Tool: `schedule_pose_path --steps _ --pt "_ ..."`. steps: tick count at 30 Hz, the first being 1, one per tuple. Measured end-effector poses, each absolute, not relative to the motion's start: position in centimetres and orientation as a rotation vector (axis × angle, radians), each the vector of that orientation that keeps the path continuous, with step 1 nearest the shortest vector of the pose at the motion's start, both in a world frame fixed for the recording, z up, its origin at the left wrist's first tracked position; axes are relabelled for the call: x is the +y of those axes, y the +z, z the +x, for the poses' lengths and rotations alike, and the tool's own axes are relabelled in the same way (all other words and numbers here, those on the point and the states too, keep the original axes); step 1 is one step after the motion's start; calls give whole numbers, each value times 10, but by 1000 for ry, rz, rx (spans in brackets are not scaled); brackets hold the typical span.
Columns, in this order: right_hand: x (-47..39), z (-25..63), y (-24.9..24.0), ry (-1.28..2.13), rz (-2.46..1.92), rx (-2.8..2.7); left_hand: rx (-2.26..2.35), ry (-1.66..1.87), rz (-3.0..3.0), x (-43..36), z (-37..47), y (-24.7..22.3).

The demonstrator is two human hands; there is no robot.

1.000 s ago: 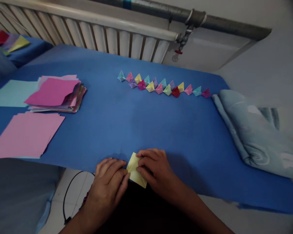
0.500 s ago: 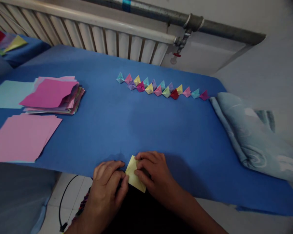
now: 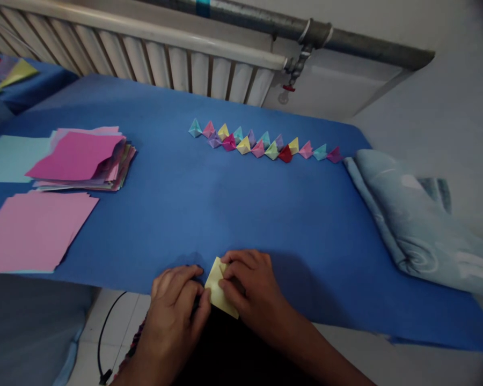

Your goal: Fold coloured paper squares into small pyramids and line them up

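A small folded piece of yellow paper (image 3: 214, 289) lies at the near edge of the blue-covered table (image 3: 177, 214), its lower corner over my dark clothing. My left hand (image 3: 176, 297) pinches its left corner between thumb and index finger, the other fingers curled on the cloth. On the paper's right side, my right hand (image 3: 254, 284) has bent fingers at the upper edge and the thumb pressed onto the surface. Part of the paper is hidden beneath the right fingers.
Several small folded paper shapes (image 3: 243, 145) stand in a staggered row at the back. Left are a mixed stack of coloured paper (image 3: 76, 155), pink sheets (image 3: 36, 230) and a light blue sheet (image 3: 12, 158). A folded blanket (image 3: 410, 230) lies right; a radiator (image 3: 156, 64) stands behind.
The view has shifted slightly, so the surroundings sit a little further left. Both hands keep nearly the same hold on the yellow paper.
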State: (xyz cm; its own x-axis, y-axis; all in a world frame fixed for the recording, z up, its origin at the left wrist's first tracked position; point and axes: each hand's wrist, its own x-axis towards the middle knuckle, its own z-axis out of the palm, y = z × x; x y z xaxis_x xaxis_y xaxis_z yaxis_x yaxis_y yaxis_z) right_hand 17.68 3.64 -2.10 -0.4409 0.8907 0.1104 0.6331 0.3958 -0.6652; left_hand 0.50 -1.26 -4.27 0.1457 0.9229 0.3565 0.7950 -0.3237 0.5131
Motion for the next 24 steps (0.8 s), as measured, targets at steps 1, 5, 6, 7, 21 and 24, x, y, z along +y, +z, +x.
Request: schedule_pose_path --steps 1,5,6,7,21,24 --pt "36 177 -21 751 -1307 -2205 1693 930 2219 -13 5 -42" --pt "36 175 -21 729 -1329 -2213 1711 928 2231 -12 5 -41" --pt "35 175 -21 724 -1336 -2216 1713 928 2238 -12 5 -41" --pt "35 174 -21 716 -1343 -2220 1713 927 2246 -12 5 -40" --pt "33 174 -22 696 -1366 -2218 1676 906 2365 -14 -3 -45" --pt "34 173 -21 658 -1360 -2228 1632 898 2468 -17 -4 -47"
